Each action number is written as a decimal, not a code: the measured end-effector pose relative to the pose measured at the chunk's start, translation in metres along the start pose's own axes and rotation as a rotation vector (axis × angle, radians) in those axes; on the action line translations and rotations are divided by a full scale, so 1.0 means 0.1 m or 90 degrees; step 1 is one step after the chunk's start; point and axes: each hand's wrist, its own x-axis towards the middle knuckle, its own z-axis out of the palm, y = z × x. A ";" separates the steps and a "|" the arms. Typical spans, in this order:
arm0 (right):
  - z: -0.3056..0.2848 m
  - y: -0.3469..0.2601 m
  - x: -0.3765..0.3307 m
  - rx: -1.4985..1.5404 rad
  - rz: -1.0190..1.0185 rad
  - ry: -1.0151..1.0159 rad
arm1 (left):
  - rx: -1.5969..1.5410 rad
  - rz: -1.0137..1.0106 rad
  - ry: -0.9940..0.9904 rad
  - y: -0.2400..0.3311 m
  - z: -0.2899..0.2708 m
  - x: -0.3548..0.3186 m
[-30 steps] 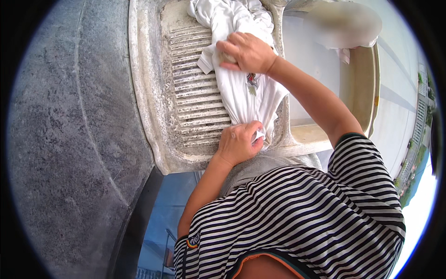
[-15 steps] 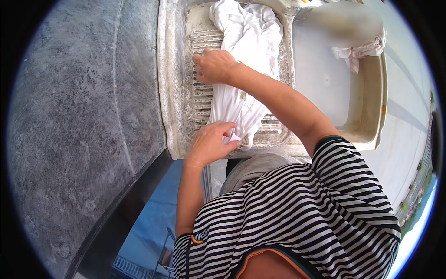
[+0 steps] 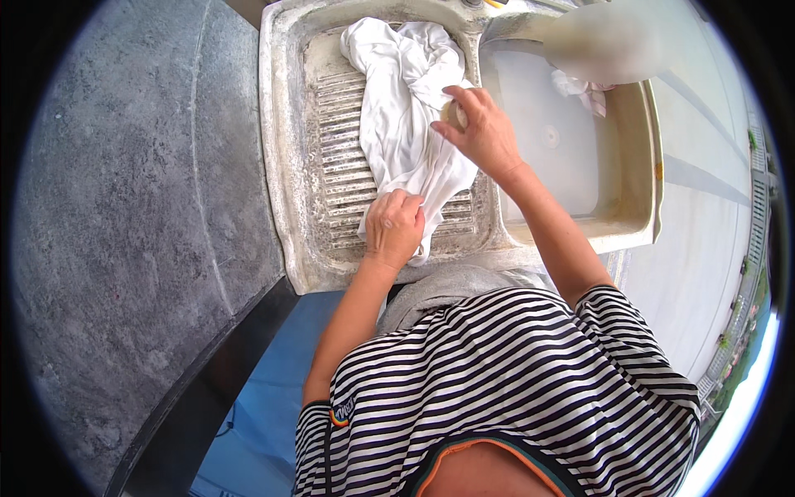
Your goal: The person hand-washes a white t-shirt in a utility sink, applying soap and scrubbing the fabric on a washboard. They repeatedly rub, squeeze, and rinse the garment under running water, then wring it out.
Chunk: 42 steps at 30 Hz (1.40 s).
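Note:
A wet white cloth (image 3: 385, 137) lies bunched lengthwise over the ribbed washboard (image 3: 341, 157) of a stained pale sink. My left hand (image 3: 393, 228) is closed on the cloth's near end, knuckles up, with a loose corner hanging below it. At the cloth's right edge, my right hand (image 3: 489, 137) curls its thumb and fingers around a small yellowish piece (image 3: 454, 114), rounded like soap, though its exact kind is hard to make out.
To the right is a deep basin (image 3: 650, 157) holding cloudy water, with a pinkish-white cloth (image 3: 590, 95) at its far side. A blurred pale shape (image 3: 604, 41) covers its back corner. A dark grey stone counter (image 3: 141, 207) adjoins the washboard on the left.
My right hand has crossed from the cloth's left side to its right edge. My left hand has shifted farther onto the near end, and the view has moved slightly.

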 end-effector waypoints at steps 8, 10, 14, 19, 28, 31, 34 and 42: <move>0.92 0.48 1.01 -0.180 -0.158 -0.026 | 0.038 0.008 0.043 0.04 0.23 0.09; 0.88 0.70 1.51 -0.203 -0.061 -0.093 | 0.015 0.024 0.032 0.06 0.24 0.06; 0.84 0.37 1.25 -0.137 -0.086 -0.088 | -0.001 0.012 0.007 0.02 0.13 -0.15; 0.51 -0.09 -0.11 0.002 -0.431 -0.125 | -0.066 0.019 0.097 0.01 0.17 -0.16; 1.15 0.54 1.73 -0.128 -0.127 -0.082 | -0.041 0.002 0.042 0.02 0.17 -0.14; 0.71 0.05 1.00 -0.069 -0.262 -0.116 | -0.042 -0.017 0.059 -0.02 0.17 -0.15; 0.35 -0.13 -0.15 0.061 -0.418 -0.184 | -0.049 -0.003 0.069 -0.04 0.20 -0.15; 1.00 0.73 1.58 -0.159 -0.075 0.031 | -0.052 0.009 0.040 0.01 0.18 -0.08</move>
